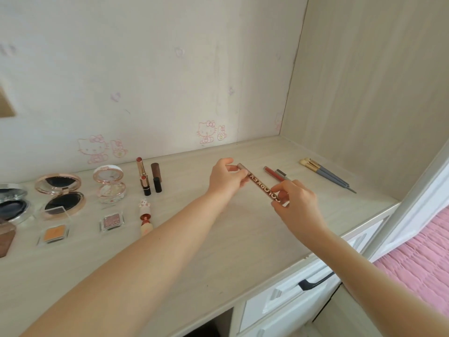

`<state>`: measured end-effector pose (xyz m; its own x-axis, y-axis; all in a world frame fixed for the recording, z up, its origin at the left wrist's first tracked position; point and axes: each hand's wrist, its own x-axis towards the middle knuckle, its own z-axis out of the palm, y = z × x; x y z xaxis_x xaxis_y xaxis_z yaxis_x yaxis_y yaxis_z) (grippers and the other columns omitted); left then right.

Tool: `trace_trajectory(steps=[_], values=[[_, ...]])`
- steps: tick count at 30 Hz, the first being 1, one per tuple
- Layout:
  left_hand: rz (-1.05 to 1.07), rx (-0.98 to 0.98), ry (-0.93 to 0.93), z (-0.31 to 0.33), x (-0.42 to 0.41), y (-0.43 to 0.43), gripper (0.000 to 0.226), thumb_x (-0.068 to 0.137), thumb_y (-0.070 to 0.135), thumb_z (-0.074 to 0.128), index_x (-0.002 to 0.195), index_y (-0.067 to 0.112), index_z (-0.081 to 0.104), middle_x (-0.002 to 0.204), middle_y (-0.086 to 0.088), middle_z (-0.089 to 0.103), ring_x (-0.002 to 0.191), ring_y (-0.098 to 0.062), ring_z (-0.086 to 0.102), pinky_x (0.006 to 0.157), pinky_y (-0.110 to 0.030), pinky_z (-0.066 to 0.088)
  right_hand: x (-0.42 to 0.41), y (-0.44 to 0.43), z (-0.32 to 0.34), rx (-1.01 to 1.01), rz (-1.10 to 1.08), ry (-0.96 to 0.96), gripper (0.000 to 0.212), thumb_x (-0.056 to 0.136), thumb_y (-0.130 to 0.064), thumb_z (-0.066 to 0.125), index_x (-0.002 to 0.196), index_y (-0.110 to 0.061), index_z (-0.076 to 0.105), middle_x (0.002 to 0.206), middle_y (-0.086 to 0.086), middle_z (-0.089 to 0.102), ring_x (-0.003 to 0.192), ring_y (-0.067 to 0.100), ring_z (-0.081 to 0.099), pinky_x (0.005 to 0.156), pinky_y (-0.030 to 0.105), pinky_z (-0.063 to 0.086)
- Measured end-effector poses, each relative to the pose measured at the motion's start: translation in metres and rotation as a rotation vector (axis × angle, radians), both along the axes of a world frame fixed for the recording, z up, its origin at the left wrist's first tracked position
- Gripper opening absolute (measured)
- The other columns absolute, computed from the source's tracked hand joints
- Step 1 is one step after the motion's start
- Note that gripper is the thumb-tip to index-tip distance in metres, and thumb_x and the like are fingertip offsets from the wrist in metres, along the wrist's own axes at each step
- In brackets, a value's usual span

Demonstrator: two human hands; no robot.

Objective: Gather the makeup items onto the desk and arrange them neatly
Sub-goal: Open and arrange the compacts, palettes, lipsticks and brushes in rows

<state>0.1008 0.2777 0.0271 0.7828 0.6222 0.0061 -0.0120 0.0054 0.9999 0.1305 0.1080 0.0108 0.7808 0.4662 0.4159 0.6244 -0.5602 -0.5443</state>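
Both my hands hold a slim brown makeup pen with white lettering above the middle of the pale wooden desk. My left hand pinches its upper cap end; my right hand pinches its lower end. Just behind lie a red lip gloss tube and a grey pen. Two gold-and-grey brushes lie at the right. On the left stand two lipsticks and a brown tube, with open compacts, small eyeshadow pans and a cartoon lipstick.
A wall with pink cartoon stickers backs the desk; a wooden side panel closes it at the right. White drawers with a black handle sit under the desk's front edge. A pink bedspread lies at the lower right.
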Motion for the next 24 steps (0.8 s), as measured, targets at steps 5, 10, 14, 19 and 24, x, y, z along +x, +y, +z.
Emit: trace_trajectory(steps=[5, 10, 14, 19, 24], values=[[-0.018, -0.407, -0.035, 0.02, -0.052, 0.008, 0.038, 0.086, -0.007, 0.061, 0.122, -0.001, 0.049, 0.097, -0.018, 0.065, 0.078, -0.026, 0.067, 0.079, -0.039, 0.057, -0.039, 0.014, 0.009, 0.082, 0.05, 0.006, 0.026, 0.078, -0.005, 0.072, 0.098, -0.02, 0.066, 0.088, -0.005, 0.057, 0.077, 0.0, 0.056, 0.065, 0.004, 0.042], [-0.107, -0.424, -0.031, 0.029, -0.11, 0.017, 0.016, 0.086, -0.001, 0.064, 0.102, -0.002, 0.064, 0.102, -0.016, 0.071, 0.083, -0.024, 0.067, 0.085, -0.039, 0.056, -0.09, 0.039, 0.018, 0.214, 0.13, 0.076, 0.022, 0.076, -0.006, 0.074, 0.091, -0.018, 0.064, 0.086, -0.003, 0.062, 0.076, -0.004, 0.058, 0.065, 0.004, 0.042], [-0.077, -0.416, -0.065, 0.033, -0.151, 0.032, 0.009, 0.088, 0.003, 0.064, 0.096, 0.004, 0.065, 0.093, -0.01, 0.072, 0.083, -0.023, 0.066, 0.085, -0.037, 0.056, -0.128, 0.061, 0.028, 0.265, 0.205, 0.118, 0.017, 0.077, -0.012, 0.075, 0.088, -0.018, 0.064, 0.084, -0.007, 0.063, 0.079, -0.004, 0.059, 0.064, 0.007, 0.044], [0.015, -0.342, -0.082, 0.036, -0.192, 0.054, 0.011, 0.086, 0.008, 0.067, 0.097, 0.005, 0.066, 0.092, -0.008, 0.07, 0.077, -0.02, 0.066, 0.086, -0.038, 0.056, -0.166, 0.089, 0.029, 0.301, 0.28, 0.167, 0.018, 0.076, -0.013, 0.076, 0.089, -0.016, 0.064, 0.081, -0.008, 0.063, 0.079, -0.002, 0.058, 0.064, 0.008, 0.045], [0.076, -0.236, -0.069, 0.034, -0.233, 0.069, 0.015, 0.086, 0.007, 0.066, 0.101, 0.004, 0.066, 0.089, -0.01, 0.065, 0.077, -0.02, 0.062, 0.077, -0.038, 0.055, -0.193, 0.117, 0.021, 0.191, 0.378, 0.17, 0.01, 0.081, -0.016, 0.071, 0.089, -0.016, 0.063, 0.079, -0.007, 0.062, 0.078, 0.0, 0.058, 0.065, 0.009, 0.046]])
